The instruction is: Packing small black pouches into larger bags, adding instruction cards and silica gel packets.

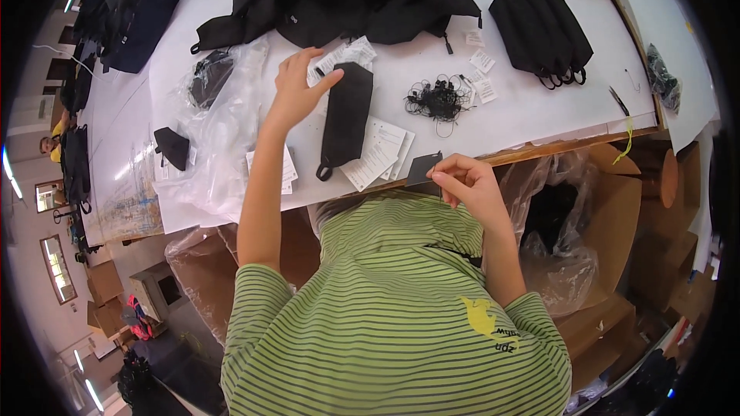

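Observation:
A long black fabric pouch (348,115) with a small loop at its near end lies on the white table in front of me. At its far end is my left hand (297,92), thumb and fingers apart, the thumb by the pouch's edge and the fingertips beside a pile of white printed labels (356,51). My right hand (472,186) pinches a black hang tag (421,169) near its corner at the table's front edge. White printed sheets (379,156) lie partly under the pouch. A tangle of black tag strings (438,98) sits to the right.
Black bags (370,0) are heaped at the back, with stacked black pouches (541,35) at the right. Clear plastic bags (231,131) and a small black piece (171,147) lie left. Small snips (619,101) rest near the right edge. Open cardboard boxes (609,216) stand below the table.

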Available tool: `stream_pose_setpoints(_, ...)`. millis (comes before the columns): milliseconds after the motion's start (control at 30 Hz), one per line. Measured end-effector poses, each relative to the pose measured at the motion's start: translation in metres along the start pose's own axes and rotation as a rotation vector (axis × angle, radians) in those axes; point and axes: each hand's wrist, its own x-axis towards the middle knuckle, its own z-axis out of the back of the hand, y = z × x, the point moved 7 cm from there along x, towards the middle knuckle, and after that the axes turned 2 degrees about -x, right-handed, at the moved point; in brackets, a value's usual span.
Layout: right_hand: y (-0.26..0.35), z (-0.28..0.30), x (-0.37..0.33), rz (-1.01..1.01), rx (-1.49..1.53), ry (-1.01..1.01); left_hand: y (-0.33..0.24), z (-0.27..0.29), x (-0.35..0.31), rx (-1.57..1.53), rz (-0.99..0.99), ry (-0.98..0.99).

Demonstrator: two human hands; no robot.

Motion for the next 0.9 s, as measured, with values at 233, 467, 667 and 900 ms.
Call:
stream_pose_setpoints(233,-0.007,-0.018,-0.004,0.024,-0.072,-0.055,-0.012,0.019,-0.093,-0.082,0.198,0.102)
stream_pose_setpoints(467,-0.011,-0.051,0.006,0.008,-0.163,0.067,-0.016,0.022,-0.13,0.075,0.254,0.281)
stream_pose_setpoints(667,0.009,-0.076,0.013,0.161,-0.552,-0.017,-0.038,0.019,-0.138,-0.382,0.372,0.2)
stream_pose_setpoints(900,0.019,-0.093,0.005,0.475,-0.73,-0.047,-0.086,0.022,-0.143,-0.623,0.418,0.062)
